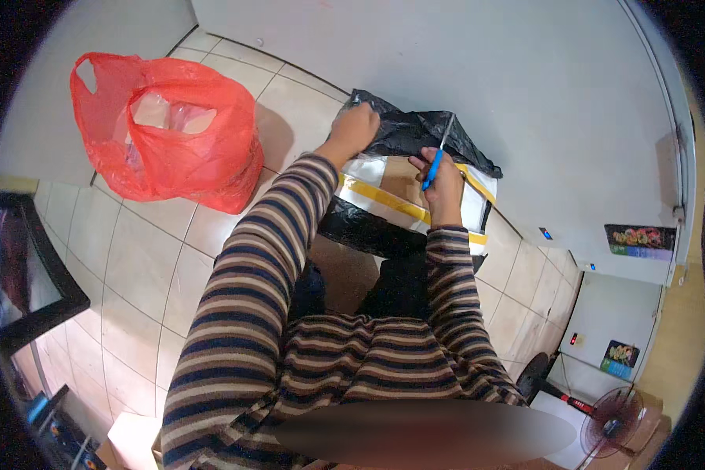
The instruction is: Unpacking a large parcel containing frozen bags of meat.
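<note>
Before me lies a cardboard box (402, 177) with white wrapping, yellow strips and glossy clear tape on it. Black plastic wrap (408, 134) covers its far side, and more black plastic hangs along its near side. My left hand (355, 128) is closed on the far left part of the black plastic. In my right hand (445, 191) is a blue-handled cutting tool (434, 170), its thin metal blade pointing away from me over the plastic. Whether it is a knife or scissors I cannot tell. The right hand is above the right part of the box.
A red plastic bag (194, 158) with packets inside stands on the tiled floor (147, 258) to the left. White cabinet-like panels (505, 70) rise beyond the box. At lower right is a fan (612, 422); a black-framed screen (35, 270) stands at far left.
</note>
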The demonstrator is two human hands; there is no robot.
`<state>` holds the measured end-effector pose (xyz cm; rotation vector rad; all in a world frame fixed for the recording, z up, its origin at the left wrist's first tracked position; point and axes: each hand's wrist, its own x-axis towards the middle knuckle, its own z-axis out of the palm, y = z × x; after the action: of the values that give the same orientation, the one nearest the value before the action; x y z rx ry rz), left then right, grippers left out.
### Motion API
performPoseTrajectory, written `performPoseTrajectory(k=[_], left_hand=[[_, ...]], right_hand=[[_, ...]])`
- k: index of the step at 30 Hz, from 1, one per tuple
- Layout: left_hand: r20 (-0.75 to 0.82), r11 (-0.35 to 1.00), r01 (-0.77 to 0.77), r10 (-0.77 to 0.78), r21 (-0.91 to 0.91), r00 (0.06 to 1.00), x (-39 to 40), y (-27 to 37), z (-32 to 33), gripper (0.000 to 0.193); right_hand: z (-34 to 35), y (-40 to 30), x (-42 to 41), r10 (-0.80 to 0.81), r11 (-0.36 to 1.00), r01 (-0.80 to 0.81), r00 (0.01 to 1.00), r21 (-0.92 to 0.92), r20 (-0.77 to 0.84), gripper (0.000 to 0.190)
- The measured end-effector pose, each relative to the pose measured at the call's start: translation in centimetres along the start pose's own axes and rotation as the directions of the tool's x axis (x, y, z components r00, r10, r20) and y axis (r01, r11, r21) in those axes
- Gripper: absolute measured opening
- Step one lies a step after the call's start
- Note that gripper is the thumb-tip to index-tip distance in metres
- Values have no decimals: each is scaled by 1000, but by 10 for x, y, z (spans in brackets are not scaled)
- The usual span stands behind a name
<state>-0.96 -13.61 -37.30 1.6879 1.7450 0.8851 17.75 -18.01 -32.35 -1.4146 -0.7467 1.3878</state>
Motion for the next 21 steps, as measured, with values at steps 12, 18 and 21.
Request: performPoseTrajectory(k=[12,18,21], left_hand=[[423,944,-193,65,267,904,-6,-6,-20,52],[199,983,-184,177,14,964,-21,-13,7,37],[175,968,49,-5,-247,985,-5,-12,8,30]], right_hand=[[-12,18,14,-58,996,58,998,61,-10,24],[-6,10,18,-142,987,136,988,85,63,33],[-10,9,22,-179,982,171,978,77,106,37]])
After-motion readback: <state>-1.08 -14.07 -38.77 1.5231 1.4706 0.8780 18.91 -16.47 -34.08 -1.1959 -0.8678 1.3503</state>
